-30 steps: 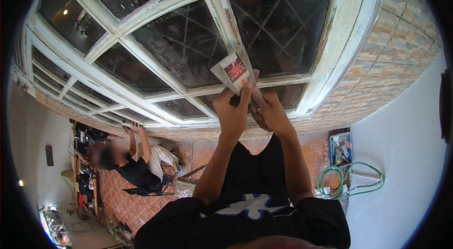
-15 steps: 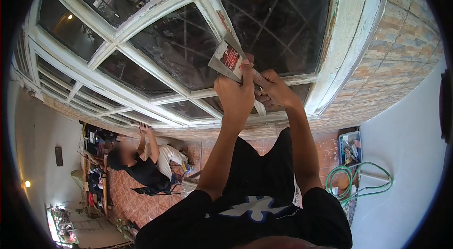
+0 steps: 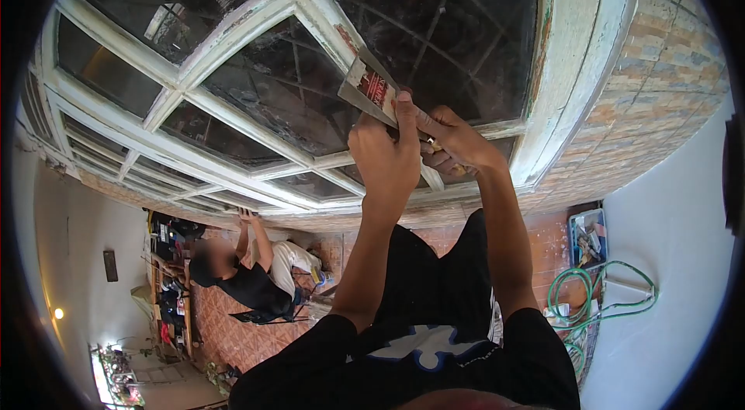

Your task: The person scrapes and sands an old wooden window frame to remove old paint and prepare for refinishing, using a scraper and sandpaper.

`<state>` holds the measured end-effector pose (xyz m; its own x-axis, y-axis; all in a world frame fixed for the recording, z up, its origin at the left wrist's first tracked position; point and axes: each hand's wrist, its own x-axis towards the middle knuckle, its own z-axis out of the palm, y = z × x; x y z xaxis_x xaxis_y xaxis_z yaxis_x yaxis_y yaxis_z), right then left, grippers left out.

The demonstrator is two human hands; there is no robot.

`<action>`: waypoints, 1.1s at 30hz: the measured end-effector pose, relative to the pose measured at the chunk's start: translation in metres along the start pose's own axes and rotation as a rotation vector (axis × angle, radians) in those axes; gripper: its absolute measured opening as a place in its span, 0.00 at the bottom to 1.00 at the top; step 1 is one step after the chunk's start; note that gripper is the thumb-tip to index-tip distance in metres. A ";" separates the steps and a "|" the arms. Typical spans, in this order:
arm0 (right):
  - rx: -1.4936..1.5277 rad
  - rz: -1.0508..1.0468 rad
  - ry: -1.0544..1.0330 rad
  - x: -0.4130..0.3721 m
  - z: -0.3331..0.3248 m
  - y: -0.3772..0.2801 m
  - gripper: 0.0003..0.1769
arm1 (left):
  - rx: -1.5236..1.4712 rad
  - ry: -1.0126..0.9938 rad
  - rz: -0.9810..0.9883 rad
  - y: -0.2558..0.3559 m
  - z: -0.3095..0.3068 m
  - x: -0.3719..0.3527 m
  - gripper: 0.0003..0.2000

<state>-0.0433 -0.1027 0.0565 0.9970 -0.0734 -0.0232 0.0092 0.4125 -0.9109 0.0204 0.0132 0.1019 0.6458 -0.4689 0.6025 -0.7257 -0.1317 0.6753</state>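
Note:
My right hand (image 3: pixel 458 140) is closed around the handle end of a wide metal paint scraper (image 3: pixel 374 87) with a red printed label. Lower on the blade, my left hand (image 3: pixel 386 158) grips it, the thumb lying along its face. The blade's far corner overlaps a worn white wooden glazing bar (image 3: pixel 330 20) of the window; contact with the wood cannot be made out. Close by that corner, a reddish-brown patch shows through the chipped paint. Dark glass panes (image 3: pixel 454 29) lie on either side of the bar.
A seated person (image 3: pixel 260 278) in black has hands raised to the lower frame on the left. Stone-look tiles (image 3: pixel 621 107) border the window at right. Near the white wall are a blue crate (image 3: pixel 587 238) of tools and a coiled green hose (image 3: pixel 570 297).
The view has shifted a little. Both hands and the scraper have moved slightly left, and the blade appears more tilted. My grip looks the same.

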 end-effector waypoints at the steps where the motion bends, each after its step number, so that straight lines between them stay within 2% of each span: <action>1: 0.019 0.024 -0.010 -0.002 0.001 -0.003 0.28 | 0.036 0.022 0.063 0.000 0.001 -0.001 0.14; 3: 0.022 -0.006 -0.004 -0.001 0.003 -0.006 0.28 | 0.102 0.068 0.191 0.001 0.004 -0.003 0.14; 6: 0.031 0.012 -0.016 0.001 0.005 -0.016 0.28 | 0.106 0.118 0.203 0.003 0.006 0.002 0.14; 12: 0.103 0.042 -0.017 0.004 0.001 -0.007 0.28 | 0.151 0.019 0.063 0.010 0.001 0.005 0.16; 16: 0.075 0.092 0.057 0.000 0.003 -0.005 0.28 | 0.068 0.085 -0.018 0.012 0.007 0.002 0.14; 19: 0.006 0.015 0.141 -0.016 0.013 -0.007 0.29 | 0.025 0.114 -0.023 0.015 0.007 0.003 0.13; 22: 0.017 -0.143 0.194 -0.046 0.011 0.009 0.22 | 0.027 0.145 -0.045 0.021 0.007 0.000 0.13; 25: -0.135 -0.496 0.520 -0.059 0.039 0.031 0.14 | -0.022 0.202 -0.062 0.024 0.016 -0.004 0.14; 26: -0.201 -0.599 0.644 -0.060 0.048 0.034 0.15 | -0.028 0.194 -0.082 0.023 0.018 -0.006 0.14; 29: -0.587 -0.704 0.779 -0.062 0.040 0.044 0.17 | -0.193 0.137 -0.160 0.022 0.018 -0.011 0.12; 33: -0.498 -0.650 0.716 -0.051 0.015 0.072 0.16 | -0.480 0.094 -0.161 0.004 0.022 -0.027 0.09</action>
<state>-0.0923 -0.0559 -0.0022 0.5352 -0.7235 0.4360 0.3263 -0.2990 -0.8967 -0.0053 0.0063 0.0791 0.7750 -0.3923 0.4954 -0.4386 0.2305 0.8686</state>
